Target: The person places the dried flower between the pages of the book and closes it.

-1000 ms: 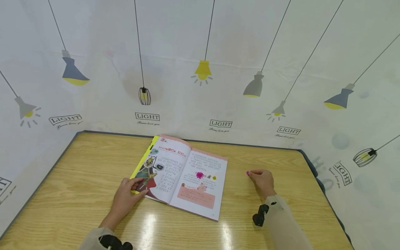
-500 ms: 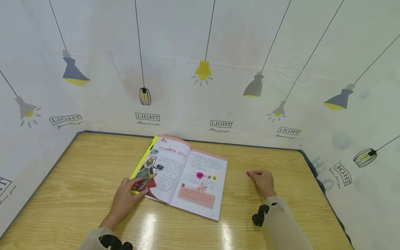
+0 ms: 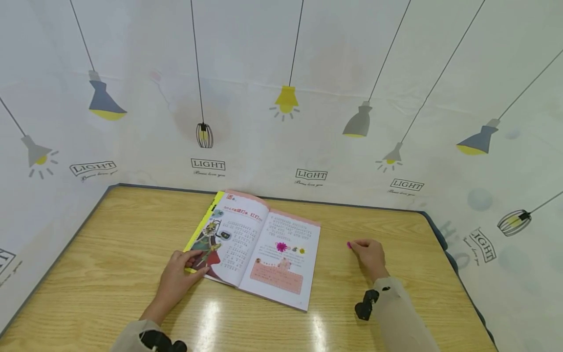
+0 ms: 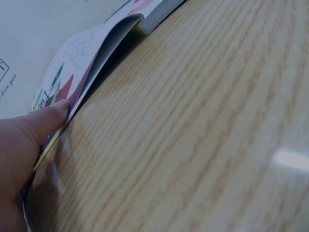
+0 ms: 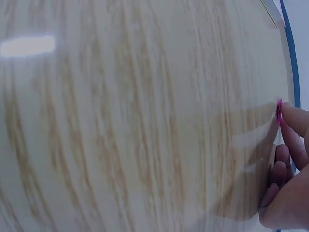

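Yellow-edged, an open book [image 3: 252, 244] lies just short of the dark far rim of the wood-grain table [image 3: 132, 230]. Tabletop separates it from the right hand [image 3: 371, 255], and a wider stretch runs off past the left page. Right thumb and finger pinch a small magenta piece [image 3: 349, 244], well apart from the book; its shape is mostly covered. The left hand [image 3: 173, 278] rests loosely on the left page's lower outer corner, masking some illustration. Both sleeves are cut off below. Whether the magenta flower [image 3: 281, 247] on the right page is printed cannot be told. "LIGHT" repeats across the lamp-patterned wall [image 3: 246, 54]; the book's body text is illegible.
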### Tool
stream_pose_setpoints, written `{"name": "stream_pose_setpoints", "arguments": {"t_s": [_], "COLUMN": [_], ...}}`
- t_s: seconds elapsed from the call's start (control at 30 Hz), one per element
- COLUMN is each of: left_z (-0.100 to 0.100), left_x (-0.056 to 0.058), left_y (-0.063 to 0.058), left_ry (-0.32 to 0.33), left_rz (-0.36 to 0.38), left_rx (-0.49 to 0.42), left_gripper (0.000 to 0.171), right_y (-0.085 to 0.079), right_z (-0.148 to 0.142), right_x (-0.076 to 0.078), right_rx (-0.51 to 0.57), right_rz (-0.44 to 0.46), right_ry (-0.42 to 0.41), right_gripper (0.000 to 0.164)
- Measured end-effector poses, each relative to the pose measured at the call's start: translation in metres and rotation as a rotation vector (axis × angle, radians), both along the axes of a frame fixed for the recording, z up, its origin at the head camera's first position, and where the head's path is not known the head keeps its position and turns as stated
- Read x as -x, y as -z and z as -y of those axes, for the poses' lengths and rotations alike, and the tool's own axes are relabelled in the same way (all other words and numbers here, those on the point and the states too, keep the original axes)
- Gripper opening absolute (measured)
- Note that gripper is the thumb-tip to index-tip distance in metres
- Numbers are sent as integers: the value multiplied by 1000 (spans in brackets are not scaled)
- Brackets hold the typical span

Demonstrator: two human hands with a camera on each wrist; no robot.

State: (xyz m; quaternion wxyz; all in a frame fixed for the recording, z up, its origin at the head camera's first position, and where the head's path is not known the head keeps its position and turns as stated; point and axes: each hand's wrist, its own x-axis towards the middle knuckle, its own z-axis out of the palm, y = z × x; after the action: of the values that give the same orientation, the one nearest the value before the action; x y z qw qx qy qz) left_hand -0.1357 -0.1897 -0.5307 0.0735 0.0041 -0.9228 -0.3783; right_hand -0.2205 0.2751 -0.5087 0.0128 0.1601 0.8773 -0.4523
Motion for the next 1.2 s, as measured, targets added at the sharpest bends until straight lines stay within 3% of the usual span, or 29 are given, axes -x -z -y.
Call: {"name": "stream_pose_setpoints", "arguments": {"t_s": [0.47,1.2], "left_z": [0,-1], "left_x": [0,-1], "left_y": [0,-2], "left_ry": [-2,3], "left_rz": [15,-2], "left_rx": [-4,0], "left_gripper": [49,49], "right_y": [2,0], "right_z": [2,2], "right_x": [-1,0], "right_rx": [-70,-102], "right_rz": [4,24], "right_ry": [49,26], "right_gripper": [36,32]}}
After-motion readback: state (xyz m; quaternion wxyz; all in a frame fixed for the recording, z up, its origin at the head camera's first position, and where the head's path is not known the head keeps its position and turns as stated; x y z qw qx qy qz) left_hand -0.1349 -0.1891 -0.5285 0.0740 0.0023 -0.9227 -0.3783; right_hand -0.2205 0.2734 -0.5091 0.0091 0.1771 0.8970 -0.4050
